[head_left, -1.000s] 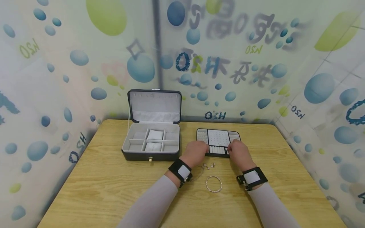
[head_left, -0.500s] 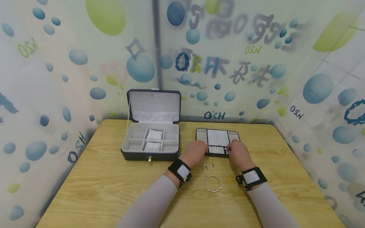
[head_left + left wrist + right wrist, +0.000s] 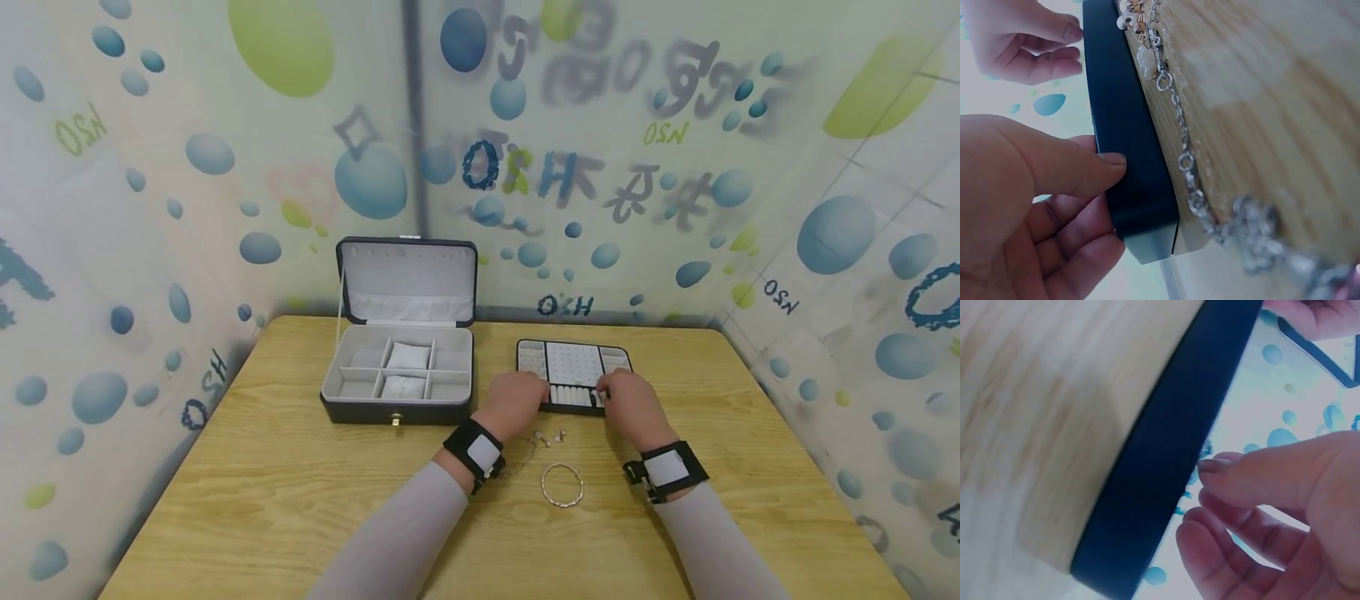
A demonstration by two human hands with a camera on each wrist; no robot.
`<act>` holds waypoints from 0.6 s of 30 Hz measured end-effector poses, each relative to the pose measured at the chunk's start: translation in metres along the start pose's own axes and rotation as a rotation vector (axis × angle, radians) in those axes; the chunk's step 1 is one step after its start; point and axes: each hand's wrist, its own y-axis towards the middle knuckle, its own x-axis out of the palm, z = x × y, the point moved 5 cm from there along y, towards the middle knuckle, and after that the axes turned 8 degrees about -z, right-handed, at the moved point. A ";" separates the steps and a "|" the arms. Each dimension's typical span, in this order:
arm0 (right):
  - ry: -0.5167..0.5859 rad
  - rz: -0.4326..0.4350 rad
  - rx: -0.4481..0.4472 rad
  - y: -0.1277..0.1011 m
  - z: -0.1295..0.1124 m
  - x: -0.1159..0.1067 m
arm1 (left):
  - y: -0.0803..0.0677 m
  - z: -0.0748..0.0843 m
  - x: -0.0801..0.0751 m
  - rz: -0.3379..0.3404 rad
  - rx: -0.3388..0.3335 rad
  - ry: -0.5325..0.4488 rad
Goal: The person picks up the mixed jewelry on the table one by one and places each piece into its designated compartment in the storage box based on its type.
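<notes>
A staged recording booth: bubble-print sheets [image 3: 187, 167] wall in a small wooden desk [image 3: 285, 500] on three sides.

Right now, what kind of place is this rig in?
Probably a small staged recording booth, not a home or shop. A wooden table stands boxed in by printed bubble-pattern curtain walls on three sides. On it are an open jewelry box, an insert tray and a bangle.

On the light wooden tabletop [image 3: 262, 500], the open black jewellery box with grey compartments [image 3: 399, 375] stands left of the flat black insert tray [image 3: 573, 367]. Before the tray lie a silver chain [image 3: 525, 454] and a silver bangle [image 3: 562, 485].
</notes>
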 end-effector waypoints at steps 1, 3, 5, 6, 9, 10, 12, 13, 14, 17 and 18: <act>-0.002 -0.003 0.000 0.000 -0.001 -0.001 | 0.000 0.000 0.000 0.001 0.000 -0.001; -0.002 -0.013 0.001 0.000 -0.003 -0.001 | 0.000 0.000 0.000 0.006 0.001 -0.002; -0.004 -0.029 0.004 0.000 -0.005 -0.002 | 0.000 -0.001 0.000 0.011 0.004 -0.001; -0.006 -0.035 0.003 -0.001 -0.007 -0.003 | 0.000 -0.001 0.000 0.013 0.005 0.001; -0.006 -0.061 -0.001 -0.002 -0.012 -0.005 | 0.000 -0.001 0.001 0.013 0.007 0.008; -0.009 -0.067 -0.007 -0.003 -0.014 -0.006 | 0.000 -0.001 0.001 0.013 0.008 0.009; -0.009 -0.076 -0.016 -0.005 -0.019 -0.008 | 0.000 0.000 0.000 0.008 0.005 0.013; -0.011 -0.081 -0.025 -0.005 -0.021 -0.009 | 0.000 0.000 -0.001 0.005 0.004 0.015; -0.016 -0.085 -0.038 -0.006 -0.024 -0.010 | 0.000 0.000 -0.001 0.003 0.003 0.016; -0.014 -0.100 -0.074 -0.007 -0.031 -0.010 | 0.000 0.000 0.001 -0.003 0.002 0.022; -0.013 -0.105 -0.091 -0.007 -0.033 -0.010 | 0.001 0.000 0.001 -0.003 0.002 0.023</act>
